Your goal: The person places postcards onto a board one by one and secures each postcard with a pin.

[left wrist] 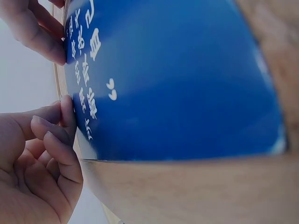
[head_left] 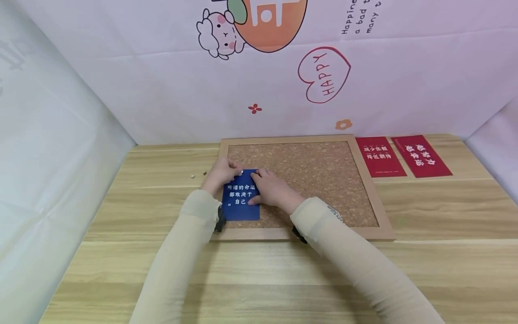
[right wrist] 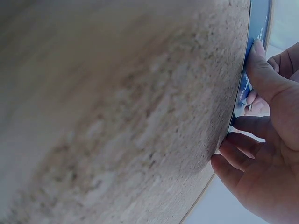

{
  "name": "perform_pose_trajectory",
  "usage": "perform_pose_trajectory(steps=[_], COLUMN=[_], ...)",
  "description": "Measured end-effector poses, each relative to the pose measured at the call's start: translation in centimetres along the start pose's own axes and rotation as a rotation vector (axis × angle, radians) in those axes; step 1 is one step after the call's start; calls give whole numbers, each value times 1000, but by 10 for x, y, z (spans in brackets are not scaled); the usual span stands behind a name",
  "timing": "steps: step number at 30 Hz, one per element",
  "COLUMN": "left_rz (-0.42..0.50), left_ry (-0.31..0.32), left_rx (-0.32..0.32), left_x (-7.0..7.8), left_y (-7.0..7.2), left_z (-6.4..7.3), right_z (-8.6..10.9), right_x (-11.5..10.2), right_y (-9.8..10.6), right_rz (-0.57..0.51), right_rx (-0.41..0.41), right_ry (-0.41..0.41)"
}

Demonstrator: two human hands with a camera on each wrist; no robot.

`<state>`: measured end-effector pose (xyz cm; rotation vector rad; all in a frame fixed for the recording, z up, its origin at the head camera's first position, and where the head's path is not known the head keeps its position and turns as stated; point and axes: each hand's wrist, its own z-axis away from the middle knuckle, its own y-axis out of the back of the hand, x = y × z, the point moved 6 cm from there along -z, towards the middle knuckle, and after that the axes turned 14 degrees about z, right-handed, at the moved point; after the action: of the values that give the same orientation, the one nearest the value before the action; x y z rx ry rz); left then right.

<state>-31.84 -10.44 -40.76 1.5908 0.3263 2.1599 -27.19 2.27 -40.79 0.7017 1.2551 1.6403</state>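
A blue card [head_left: 241, 211] with white writing lies upright to the person on the left part of a wood-framed cork board [head_left: 319, 180]. At the card's top edge the left hand [head_left: 223, 172] pinches a small shiny thumbtack [head_left: 242, 171] between thumb and forefinger, its other fingers curled. The right hand [head_left: 272, 187] presses the card's right side flat, with the thumb [right wrist: 262, 70] on the card and the fingertips [right wrist: 224, 163] spread at its top right corner and the cork. In the left wrist view the left fingertips [left wrist: 67, 109] meet the card's top edge; the tack is hidden there.
Two small tacks, one silver [head_left: 192, 177] and one darker [head_left: 204, 173], lie on the wooden table [head_left: 259, 279] left of the board. Two red cards [head_left: 381, 157] [head_left: 422, 156] with white writing lie right of it. A printed white cloth [head_left: 162, 90] hangs behind.
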Motion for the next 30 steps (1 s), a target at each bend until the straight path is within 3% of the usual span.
perform_pose_trajectory(steps=[21, 30], left_rz=[-51, 65], left_ry=[2, 15], left_rx=[-25, -38], left_x=[1, -2], left_y=[0, 0], left_z=[2, 2], right_z=[1, 2], right_x=[0, 0], right_y=[1, 1], right_rz=[0, 7], right_rx=[0, 8], right_ry=[4, 11])
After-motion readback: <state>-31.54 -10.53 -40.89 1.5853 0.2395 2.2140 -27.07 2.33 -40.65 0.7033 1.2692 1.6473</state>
